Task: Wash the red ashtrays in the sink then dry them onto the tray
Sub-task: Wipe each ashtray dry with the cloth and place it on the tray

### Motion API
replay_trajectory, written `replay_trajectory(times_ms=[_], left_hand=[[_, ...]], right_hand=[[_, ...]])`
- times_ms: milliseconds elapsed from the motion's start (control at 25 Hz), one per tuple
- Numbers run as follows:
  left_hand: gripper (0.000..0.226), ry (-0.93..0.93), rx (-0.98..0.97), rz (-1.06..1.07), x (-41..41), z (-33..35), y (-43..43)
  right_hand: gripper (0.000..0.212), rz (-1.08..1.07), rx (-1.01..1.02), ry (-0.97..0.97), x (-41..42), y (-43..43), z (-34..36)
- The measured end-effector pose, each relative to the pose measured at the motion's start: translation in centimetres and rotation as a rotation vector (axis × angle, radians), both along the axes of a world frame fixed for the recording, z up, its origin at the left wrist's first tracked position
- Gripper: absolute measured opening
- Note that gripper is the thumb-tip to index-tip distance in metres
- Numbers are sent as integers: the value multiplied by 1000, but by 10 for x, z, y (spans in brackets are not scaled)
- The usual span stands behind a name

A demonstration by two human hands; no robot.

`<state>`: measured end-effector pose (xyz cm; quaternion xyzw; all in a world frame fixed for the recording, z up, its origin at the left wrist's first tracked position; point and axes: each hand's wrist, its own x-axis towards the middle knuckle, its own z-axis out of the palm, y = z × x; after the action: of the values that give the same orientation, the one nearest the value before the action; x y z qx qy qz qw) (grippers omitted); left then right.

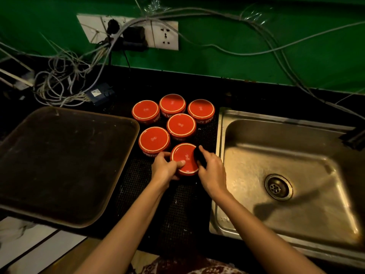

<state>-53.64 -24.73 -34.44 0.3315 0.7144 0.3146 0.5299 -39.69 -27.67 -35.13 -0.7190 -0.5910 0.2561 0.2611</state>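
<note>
**Hands on the nearest red ashtray beside the sink**

Both hands meet on one upturned red ashtray just left of the steel sink. Left hand grips its near rim, thumb on the base; right hand presses a dark pad against its side. Five more ashtrays stand upside down beyond it on the black worktop. Farther left of the sink lies a brown tray. Tangled cables hang behind.
</note>
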Motion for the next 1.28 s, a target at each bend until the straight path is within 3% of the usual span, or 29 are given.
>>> replay_trajectory(times_ms=[120,360,480,680,1000,1200,1280], left_hand=[[57,-92,17,6,1,-4,-8],[46,-157,-1,11,3,-3,-7],[51,-149,15,-21,-1,0,-6],[46,-176,36,-80,-4,7,-1],[32,-304,-52,9,-1,8,2],[18,-353,-112,70,-2,16,7],[17,-361,-137,81,-2,21,11]], right_hand=[[58,-116,-38,-41,-18,-25,3],[53,-177,-39,66,-21,-16,5],[50,-12,-57,-1,-7,12,11],[52,446,-10,-132,0,35,15],[52,198,239,147,-8,-34,-11],[44,347,422,-191,-21,-34,-8],[39,402,469,-235,-10,-26,-11]])
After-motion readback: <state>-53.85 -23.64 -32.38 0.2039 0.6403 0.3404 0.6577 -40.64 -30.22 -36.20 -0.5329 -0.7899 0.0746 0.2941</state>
